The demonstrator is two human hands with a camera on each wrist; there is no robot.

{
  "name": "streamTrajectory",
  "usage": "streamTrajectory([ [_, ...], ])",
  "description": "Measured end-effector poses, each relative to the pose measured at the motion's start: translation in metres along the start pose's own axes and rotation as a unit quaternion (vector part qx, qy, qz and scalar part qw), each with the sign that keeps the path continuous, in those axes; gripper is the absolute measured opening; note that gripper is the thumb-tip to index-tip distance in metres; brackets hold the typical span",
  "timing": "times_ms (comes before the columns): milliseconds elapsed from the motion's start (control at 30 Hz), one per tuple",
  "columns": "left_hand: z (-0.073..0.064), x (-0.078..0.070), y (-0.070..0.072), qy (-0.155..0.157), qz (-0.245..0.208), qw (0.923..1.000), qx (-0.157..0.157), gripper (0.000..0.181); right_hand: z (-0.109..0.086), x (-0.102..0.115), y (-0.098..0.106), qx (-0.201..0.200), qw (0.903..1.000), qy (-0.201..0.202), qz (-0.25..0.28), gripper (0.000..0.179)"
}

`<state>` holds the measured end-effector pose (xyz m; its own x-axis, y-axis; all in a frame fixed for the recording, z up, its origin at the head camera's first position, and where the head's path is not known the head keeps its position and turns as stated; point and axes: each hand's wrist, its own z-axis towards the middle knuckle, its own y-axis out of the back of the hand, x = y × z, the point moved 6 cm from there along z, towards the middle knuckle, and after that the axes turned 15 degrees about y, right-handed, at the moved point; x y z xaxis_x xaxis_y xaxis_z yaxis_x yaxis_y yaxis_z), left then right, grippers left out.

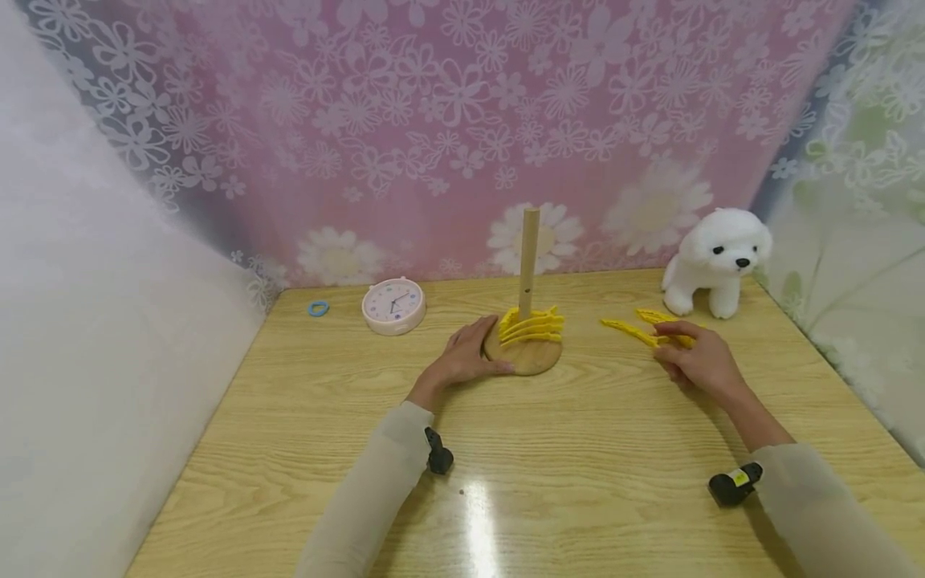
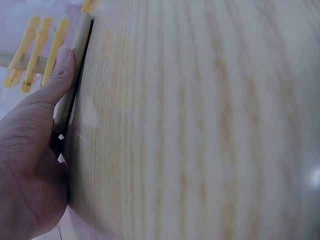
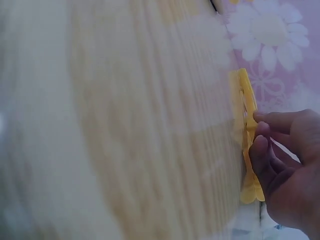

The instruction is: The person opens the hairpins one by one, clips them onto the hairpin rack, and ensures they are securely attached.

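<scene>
A wooden stand has a round base [image 1: 531, 359] and an upright post [image 1: 530, 257]. Several yellow clothespins [image 1: 532, 327] sit around the foot of the post; three show side by side in the left wrist view. My left hand [image 1: 466, 353] holds the left edge of the base, thumb along its near side and fingers around the far side. To the right, my right hand [image 1: 697, 359] pinches a yellow clothespin [image 1: 630, 330] lying low at the tabletop. Another yellow clothespin [image 1: 650, 315] lies just behind it, partly hidden by the fingers.
A pink round clock [image 1: 393, 306] and a small blue ring [image 1: 318, 308] lie at the back left of the wooden table [image 1: 578, 466]. At the back right sits a white plush dog [image 1: 719, 261]. A flowered pink cloth [image 1: 462, 136] hangs behind the table.
</scene>
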<state>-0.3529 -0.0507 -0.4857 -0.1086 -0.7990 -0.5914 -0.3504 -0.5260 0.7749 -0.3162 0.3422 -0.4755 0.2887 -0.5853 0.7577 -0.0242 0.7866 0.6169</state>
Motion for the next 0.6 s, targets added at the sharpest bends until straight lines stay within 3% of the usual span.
streamTrajectory([
  [233,0.000,0.000,0.000,-0.002,-0.001,1.0000,0.000,0.107,0.002,0.005,-0.001,0.036,0.9955,0.028,-0.083,0.047],
  [433,0.002,0.001,-0.001,-0.002,0.004,1.0000,0.000,0.107,-0.001,0.012,-0.003,0.029,0.9961,0.044,-0.071,0.035],
  [600,0.001,0.002,-0.001,0.000,0.002,1.0000,-0.002,0.107,-0.002,0.015,-0.003,-0.002,0.9974,0.051,-0.051,0.031],
])
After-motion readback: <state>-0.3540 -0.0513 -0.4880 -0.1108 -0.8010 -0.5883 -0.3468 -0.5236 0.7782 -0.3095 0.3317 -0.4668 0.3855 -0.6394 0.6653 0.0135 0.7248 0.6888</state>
